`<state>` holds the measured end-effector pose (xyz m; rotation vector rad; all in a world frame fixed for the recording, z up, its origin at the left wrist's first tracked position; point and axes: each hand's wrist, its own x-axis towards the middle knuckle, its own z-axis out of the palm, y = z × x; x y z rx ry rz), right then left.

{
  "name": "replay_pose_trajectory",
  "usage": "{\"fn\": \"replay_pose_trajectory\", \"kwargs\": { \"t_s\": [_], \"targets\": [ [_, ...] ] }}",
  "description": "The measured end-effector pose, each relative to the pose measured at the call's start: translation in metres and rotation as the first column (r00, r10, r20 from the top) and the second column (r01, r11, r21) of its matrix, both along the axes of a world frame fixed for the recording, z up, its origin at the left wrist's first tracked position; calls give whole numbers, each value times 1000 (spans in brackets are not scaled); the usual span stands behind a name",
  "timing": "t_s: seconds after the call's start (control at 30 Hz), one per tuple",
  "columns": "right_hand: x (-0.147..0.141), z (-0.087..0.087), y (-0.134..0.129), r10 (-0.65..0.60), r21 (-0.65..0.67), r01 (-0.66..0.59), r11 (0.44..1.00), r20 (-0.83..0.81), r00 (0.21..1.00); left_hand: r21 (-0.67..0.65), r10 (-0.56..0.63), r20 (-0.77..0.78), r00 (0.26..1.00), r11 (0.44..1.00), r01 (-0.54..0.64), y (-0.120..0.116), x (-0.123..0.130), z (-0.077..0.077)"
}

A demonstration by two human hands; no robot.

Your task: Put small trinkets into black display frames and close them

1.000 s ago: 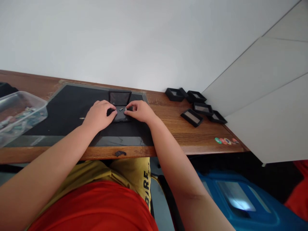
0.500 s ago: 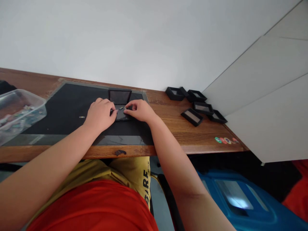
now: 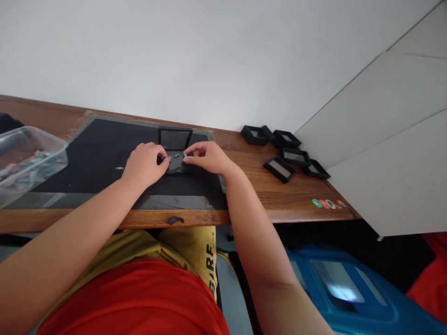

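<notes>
A black case with its framed lid (image 3: 175, 138) raised stands on the dark mat; its base (image 3: 177, 168) lies flat toward me. One small pale metallic part (image 3: 176, 156) rests in the base. My left hand (image 3: 145, 163) curls at the case's left edge, thumb and forefinger closed on it. At the right side of the base, my right hand (image 3: 206, 159) pinches a tiny piece between thumb and forefinger; the fingertips mostly cover it. Another small part (image 3: 119, 168) lies on the mat, left of my left hand.
A clear plastic tub (image 3: 45, 139) of small parts stands at the left. Several black frame-like boxes (image 3: 278, 169) sit on the wooden table (image 3: 244, 181) at the right, near round stickers (image 3: 330, 204). The dark mat (image 3: 98, 153) is taped down. A blue plastic stool (image 3: 335, 284) stands below.
My right hand has shifted slightly right, away from the small part in the case. My left hand stays at the case's left edge, with a wider gap behind its fingertips.
</notes>
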<state>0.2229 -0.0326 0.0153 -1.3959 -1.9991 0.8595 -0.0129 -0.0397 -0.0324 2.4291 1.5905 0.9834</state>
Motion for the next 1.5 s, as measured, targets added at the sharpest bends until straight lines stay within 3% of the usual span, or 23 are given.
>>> {"fn": "replay_pose_trajectory", "kwargs": {
  "t_s": [0.1, 0.27, 0.67, 0.83, 0.97, 1.07, 1.27, 1.5],
  "targets": [
    [5, 1, 0, -65, 37, 64, 997, 23, 998, -10, -1, 32, 999, 1000, 1, 2, -2, -1],
    [5, 2, -1, -131, 91, 116, 989, 194, 972, -49, -21, 41, 999, 999, 23, 3, -2, 1],
    [-9, 0, -4, -113, 105, 88, 991, 263, 958, -207, 38, 71, 997, 978, -23, -3, 2, 14],
    [-12, -1, -7, -81, 161, 45, 986, 224, 971, -9, -92, -21, 996, 996, 91, -6, 2, 14],
    [-10, 2, -8, -114, 171, 75, 982, 231, 966, 88, -251, -63, 966, 963, 256, -8, 6, 15],
    [-10, 4, -9, -141, 176, 97, 980, 255, 957, 95, -293, -104, 950, 948, 303, -12, 10, 16],
    [-8, 5, -9, -185, 186, 133, 974, 301, 935, 27, -253, -216, 943, 964, 264, -17, 13, 12],
    [-9, 1, -6, -148, 173, 101, 980, 285, 947, 21, -277, -207, 938, 958, 288, -15, 7, 11]
  ]
}}
